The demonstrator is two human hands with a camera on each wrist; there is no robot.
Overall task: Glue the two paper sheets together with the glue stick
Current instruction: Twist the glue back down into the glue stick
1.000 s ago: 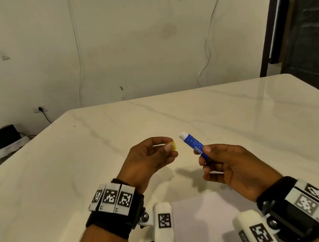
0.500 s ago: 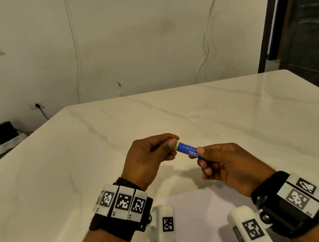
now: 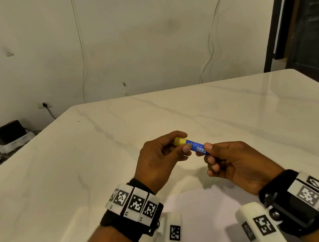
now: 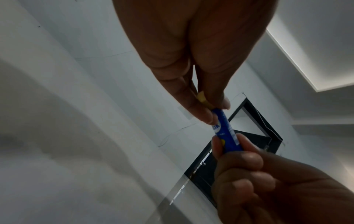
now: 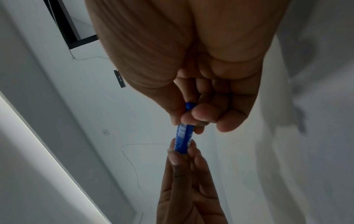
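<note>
Glue stick [image 3: 195, 146] held level in the air above the desk [image 3: 234, 111], a blue tube with a yellow cap [image 3: 179, 141] seated on its left end. Left hand [image 3: 159, 161] pinching that cap — thumb and curled forefinger closed round it, the other fingers folded in behind. Right hand [image 3: 238, 163] gripping the tube's other end, thumb tip on top and fingers curled underneath, so that only the middle of the blue label shows between the two grips. Seen from the left wrist: yellow cap [image 4: 203, 98] wedged between fingertips, blue tube [image 4: 227, 131] running down into the right hand [image 4: 268, 181]. Seen from the right wrist: tube [image 5: 182, 136] bridging right hand [image 5: 201, 91] and left hand [image 5: 189, 189]. Below the glue stick, nearer the body, white paper [image 3: 206, 211] flat on the desk between the wrists — one sheet or two stacked, cannot tell. Beyond the glue stick, bare marble-veined desk up to the wall.
</note>
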